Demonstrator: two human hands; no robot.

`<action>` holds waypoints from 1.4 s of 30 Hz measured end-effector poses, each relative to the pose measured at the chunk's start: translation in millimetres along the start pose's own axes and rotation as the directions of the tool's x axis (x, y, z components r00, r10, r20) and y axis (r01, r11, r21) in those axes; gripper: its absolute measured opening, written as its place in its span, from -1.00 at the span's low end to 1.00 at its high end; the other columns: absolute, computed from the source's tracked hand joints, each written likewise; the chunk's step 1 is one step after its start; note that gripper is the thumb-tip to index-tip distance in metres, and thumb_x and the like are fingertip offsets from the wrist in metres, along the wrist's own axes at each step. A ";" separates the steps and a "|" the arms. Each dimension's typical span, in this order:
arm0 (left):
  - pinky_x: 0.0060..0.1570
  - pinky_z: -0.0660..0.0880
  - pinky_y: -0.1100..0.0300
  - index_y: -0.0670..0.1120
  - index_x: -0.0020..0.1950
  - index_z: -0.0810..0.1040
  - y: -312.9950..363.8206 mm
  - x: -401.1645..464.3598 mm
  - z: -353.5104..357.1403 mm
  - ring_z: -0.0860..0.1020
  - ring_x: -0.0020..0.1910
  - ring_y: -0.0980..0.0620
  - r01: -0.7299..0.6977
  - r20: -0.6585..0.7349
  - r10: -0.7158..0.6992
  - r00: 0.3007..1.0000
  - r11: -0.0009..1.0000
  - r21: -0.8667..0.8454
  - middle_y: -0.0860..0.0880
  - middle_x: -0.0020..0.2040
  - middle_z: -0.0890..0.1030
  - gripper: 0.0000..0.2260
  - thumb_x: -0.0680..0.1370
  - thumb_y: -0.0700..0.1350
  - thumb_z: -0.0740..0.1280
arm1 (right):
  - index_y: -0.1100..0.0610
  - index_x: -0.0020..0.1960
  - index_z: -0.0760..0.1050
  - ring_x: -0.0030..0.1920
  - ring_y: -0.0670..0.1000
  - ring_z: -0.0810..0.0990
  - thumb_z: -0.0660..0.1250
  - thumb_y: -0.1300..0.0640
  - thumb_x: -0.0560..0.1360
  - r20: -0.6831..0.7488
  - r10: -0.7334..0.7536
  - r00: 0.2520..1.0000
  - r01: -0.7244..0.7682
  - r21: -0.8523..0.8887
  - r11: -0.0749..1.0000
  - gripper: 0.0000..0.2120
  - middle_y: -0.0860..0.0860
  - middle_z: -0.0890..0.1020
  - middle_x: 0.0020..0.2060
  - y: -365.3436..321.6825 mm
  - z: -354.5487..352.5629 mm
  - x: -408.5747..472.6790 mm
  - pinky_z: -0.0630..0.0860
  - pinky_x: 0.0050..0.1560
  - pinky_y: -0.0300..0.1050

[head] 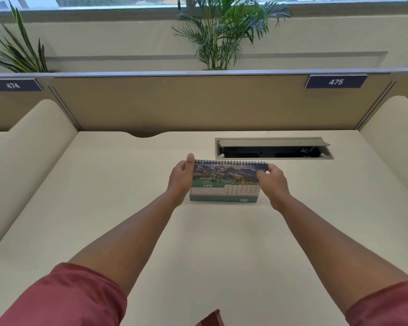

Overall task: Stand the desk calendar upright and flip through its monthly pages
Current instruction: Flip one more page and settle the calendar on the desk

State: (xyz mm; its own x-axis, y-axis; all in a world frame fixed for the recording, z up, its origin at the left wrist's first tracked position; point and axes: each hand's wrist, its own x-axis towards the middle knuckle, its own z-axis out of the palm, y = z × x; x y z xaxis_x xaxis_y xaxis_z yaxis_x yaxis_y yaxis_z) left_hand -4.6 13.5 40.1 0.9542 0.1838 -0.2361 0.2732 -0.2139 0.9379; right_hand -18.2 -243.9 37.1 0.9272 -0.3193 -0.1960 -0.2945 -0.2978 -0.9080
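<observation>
Desk calendar point(224, 182) stands upright on counter point(127, 208), June page facing us. We grip its top corners: left hand point(180, 178) and right hand point(273, 182) both closed on it.

A desk calendar point(224, 184) is standing upright on the cream tabletop point(198, 243), toward its far edge, showing a mountain photo above the June page. The left hand point(180, 178) is taking the calendar's left end in its grip; the right hand point(275, 182) is pinching the top right corner by the spiral binding. An open cable hatch point(272, 148) is lying just behind.
</observation>
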 end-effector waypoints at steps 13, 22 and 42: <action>0.01 0.40 0.07 -0.06 0.00 0.48 -49.6 20.3 6.6 0.53 -0.08 -0.04 0.379 0.166 -0.350 0.922 0.904 -0.198 -0.06 -0.10 0.67 -0.70 0.65 0.02 0.00 | 0.12 0.14 0.55 0.07 0.03 0.58 0.20 0.34 0.48 0.206 0.229 0.951 -0.241 0.036 0.970 -0.70 0.05 0.67 0.04 45.4 8.1 17.4 0.48 -0.13 -0.13; 0.01 0.52 0.11 0.00 0.03 0.60 -62.1 47.7 19.9 0.64 -0.01 0.01 0.366 0.184 -0.332 0.925 0.910 -0.196 -0.02 -0.02 0.73 -0.60 0.68 0.00 -0.03 | 0.03 0.04 0.51 0.06 -0.01 0.59 0.10 0.48 0.50 0.254 0.266 0.930 -0.300 0.105 0.948 -0.59 -0.02 0.66 -0.01 58.3 24.0 42.6 0.50 0.03 -0.10; -0.14 0.46 0.19 -0.01 -0.14 0.55 -64.2 91.5 40.0 0.59 -0.16 0.06 0.324 0.019 -0.335 0.942 0.891 -0.318 0.06 -0.24 0.70 -0.66 0.66 -0.07 0.03 | -0.08 0.03 0.47 0.02 -0.08 0.55 0.07 0.53 0.51 0.230 0.237 0.944 -0.257 0.060 0.965 -0.48 -0.09 0.62 0.00 54.0 38.1 85.5 0.49 -0.12 -0.25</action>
State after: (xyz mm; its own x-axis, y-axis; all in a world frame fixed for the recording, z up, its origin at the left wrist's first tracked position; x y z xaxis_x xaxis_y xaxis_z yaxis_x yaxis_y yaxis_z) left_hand 70.0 5.7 -51.9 0.8095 0.2267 -0.5415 0.5136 0.1734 0.8403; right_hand 54.0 -253.0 -42.7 0.8585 -0.1655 -0.4854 -0.5085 -0.1510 -0.8477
